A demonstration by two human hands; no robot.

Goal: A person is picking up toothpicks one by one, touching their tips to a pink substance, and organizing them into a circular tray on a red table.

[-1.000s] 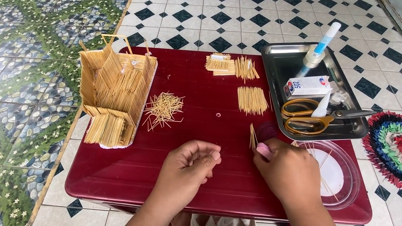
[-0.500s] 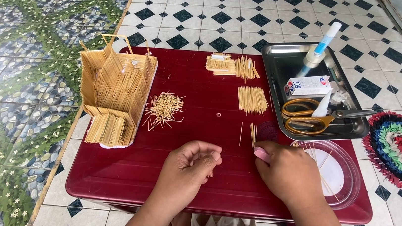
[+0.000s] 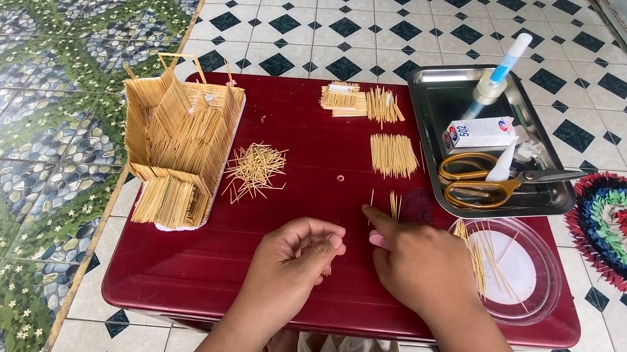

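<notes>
Sorting step: right hand, pink item gripped, forefinger on toothpick; left hand pinched, contents unclear. Next needs careful alignment.

Soft, even daylight here, pretty bright. Only faint shadows under both hands. Glare on the steel tray up beyond them. Everything's sharp, slight wide-angle bend at the edges.

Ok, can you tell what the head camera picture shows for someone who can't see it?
Two hands work over a dark red table: the right hand points a finger at a few toothpicks, the left hand is curled beside it. A toothpick house model stands left; a metal tray holds scissors.
</notes>
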